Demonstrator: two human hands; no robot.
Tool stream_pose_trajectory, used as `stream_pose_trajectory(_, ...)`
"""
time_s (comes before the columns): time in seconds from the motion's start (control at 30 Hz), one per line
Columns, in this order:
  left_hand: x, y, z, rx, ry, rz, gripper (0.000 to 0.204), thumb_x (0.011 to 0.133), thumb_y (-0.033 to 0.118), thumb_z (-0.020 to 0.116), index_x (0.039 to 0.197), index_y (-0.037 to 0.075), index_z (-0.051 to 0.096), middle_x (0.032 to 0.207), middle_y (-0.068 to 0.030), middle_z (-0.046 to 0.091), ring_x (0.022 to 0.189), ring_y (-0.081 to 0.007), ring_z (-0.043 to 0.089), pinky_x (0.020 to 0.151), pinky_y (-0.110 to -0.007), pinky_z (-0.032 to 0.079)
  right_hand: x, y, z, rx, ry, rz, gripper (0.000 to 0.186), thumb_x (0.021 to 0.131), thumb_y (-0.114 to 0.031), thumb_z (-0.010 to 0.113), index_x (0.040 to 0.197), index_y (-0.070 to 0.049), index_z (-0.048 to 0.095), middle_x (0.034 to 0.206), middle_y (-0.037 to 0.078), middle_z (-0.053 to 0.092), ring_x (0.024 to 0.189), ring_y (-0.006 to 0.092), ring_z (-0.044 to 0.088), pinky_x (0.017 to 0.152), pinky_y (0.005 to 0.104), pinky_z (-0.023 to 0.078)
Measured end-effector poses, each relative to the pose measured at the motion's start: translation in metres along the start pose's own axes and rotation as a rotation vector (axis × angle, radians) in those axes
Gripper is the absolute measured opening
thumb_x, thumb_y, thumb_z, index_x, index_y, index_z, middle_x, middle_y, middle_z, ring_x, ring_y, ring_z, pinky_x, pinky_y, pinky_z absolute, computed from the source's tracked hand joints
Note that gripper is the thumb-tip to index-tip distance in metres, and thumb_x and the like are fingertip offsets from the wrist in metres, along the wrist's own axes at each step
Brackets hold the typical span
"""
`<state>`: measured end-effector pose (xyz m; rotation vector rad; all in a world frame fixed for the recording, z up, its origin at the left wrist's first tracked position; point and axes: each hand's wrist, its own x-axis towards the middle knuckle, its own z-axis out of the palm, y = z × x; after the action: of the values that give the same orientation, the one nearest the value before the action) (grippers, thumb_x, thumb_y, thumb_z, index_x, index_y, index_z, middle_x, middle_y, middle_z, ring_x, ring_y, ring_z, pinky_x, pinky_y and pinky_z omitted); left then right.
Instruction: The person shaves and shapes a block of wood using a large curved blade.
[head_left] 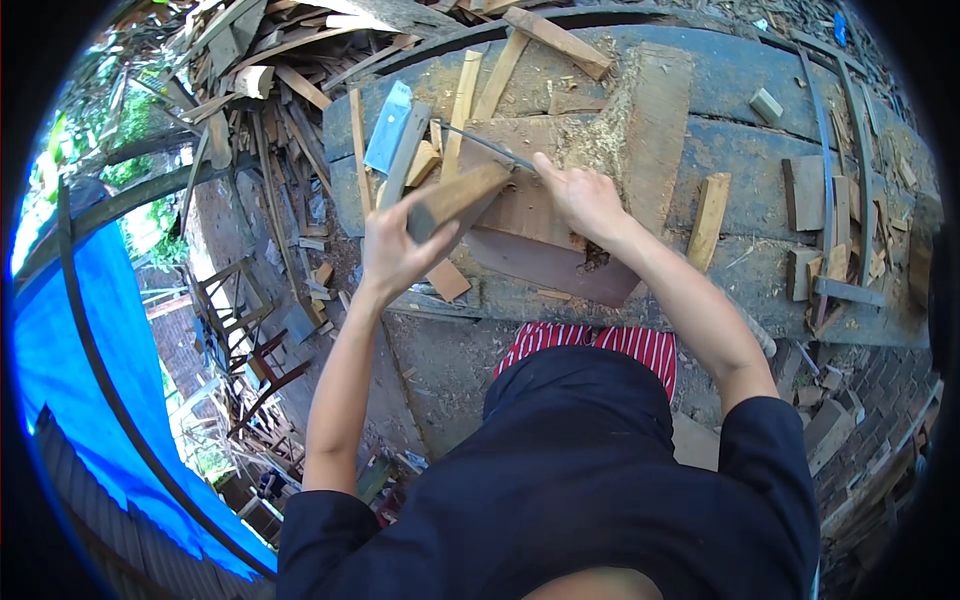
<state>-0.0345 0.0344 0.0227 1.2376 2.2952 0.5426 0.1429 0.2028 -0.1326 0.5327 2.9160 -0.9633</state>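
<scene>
My left hand (398,250) is wrapped round a short wooden block (462,198), which it holds tilted above the bench. Closed on the near end of a thin dark metal rod-like tool (485,142) is my right hand (585,203); the tool's exact kind cannot be made out. The rod runs to the upper left, just beyond the block; whether they touch is unclear. Under both hands lies a broad brown board (535,212), with a pile of wood shavings (598,145) at its far right.
The worn blue-grey workbench (735,150) carries a blue box (388,125), a long grey bar (406,158), a loose wood piece (709,220) and several offcuts at the right. Scrap wood (290,80) is heaped beyond its left end. A blue tarp (95,350) hangs at far left.
</scene>
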Motion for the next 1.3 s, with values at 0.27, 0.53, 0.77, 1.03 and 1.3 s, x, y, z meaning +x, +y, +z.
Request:
stream_pose_trajectory(0.27, -0.095, -0.006, 0.003, -0.110, 0.242, 0.000, 0.052, 0.076, 0.012, 0.080, 0.123, -0.003, 0.064, 0.115, -0.0202, 0.071, 0.103, -0.0258, 0.071, 0.092, -0.034, 0.055, -0.011, 0.006, -0.010, -0.097, 0.089, 0.089, 0.045, 0.089, -0.006, 0.052, 0.133, -0.009, 0.048, 0.098, 0.015, 0.061, 0.076, 0.0343, 0.069, 0.060, 0.0454, 0.056)
stream_pose_trajectory(0.53, -0.115, 0.013, 0.004, -0.386, 0.270, -0.023, 0.054, 0.076, 0.006, 0.080, 0.126, -0.002, 0.062, 0.123, -0.0175, 0.069, 0.112, -0.0226, 0.068, 0.097, -0.033, 0.052, -0.014, -0.005, -0.041, -0.283, 0.211, -0.011, 0.043, 0.093, -0.024, 0.060, 0.133, -0.010, 0.055, 0.103, 0.012, 0.059, 0.102, 0.0309, 0.057, 0.081, 0.0436, 0.053)
stream_pose_trajectory(0.77, -0.104, 0.018, 0.008, -0.557, 0.250, -0.027, 0.053, 0.078, 0.010, 0.080, 0.126, -0.002, 0.063, 0.114, -0.0136, 0.072, 0.104, -0.0181, 0.068, 0.096, -0.032, 0.051, -0.026, -0.074, -0.097, 1.174, -0.277, 0.091, 0.059, 0.096, -0.053, 0.059, 0.134, -0.007, 0.054, 0.126, 0.010, 0.058, 0.123, 0.0212, 0.051, 0.098, 0.0371, 0.044)
stream_pose_trajectory(1.03, -0.046, -0.024, 0.022, -0.714, 0.204, -0.075, 0.055, 0.076, 0.024, 0.084, 0.120, 0.002, 0.058, 0.115, -0.0088, 0.066, 0.106, -0.0174, 0.062, 0.092, -0.032, 0.050, -0.045, -0.105, -0.074, 1.016, 0.208, 0.250, 0.042, 0.100, -0.040, 0.060, 0.117, -0.002, 0.055, 0.094, 0.009, 0.065, 0.087, 0.0137, 0.059, 0.078, 0.0303, 0.048)
stream_pose_trajectory(1.3, -0.056, -0.037, 0.052, -1.165, 0.471, -0.206, 0.055, 0.086, 0.023, 0.070, 0.132, 0.003, 0.049, 0.135, -0.0107, 0.051, 0.124, -0.0187, 0.049, 0.109, -0.034, 0.034, -0.046, -0.122, -0.066, 0.876, 0.172, 0.154, 0.034, 0.100, -0.027, 0.062, 0.118, 0.000, 0.054, 0.101, 0.014, 0.063, 0.090, 0.0175, 0.063, 0.080, 0.0329, 0.051)
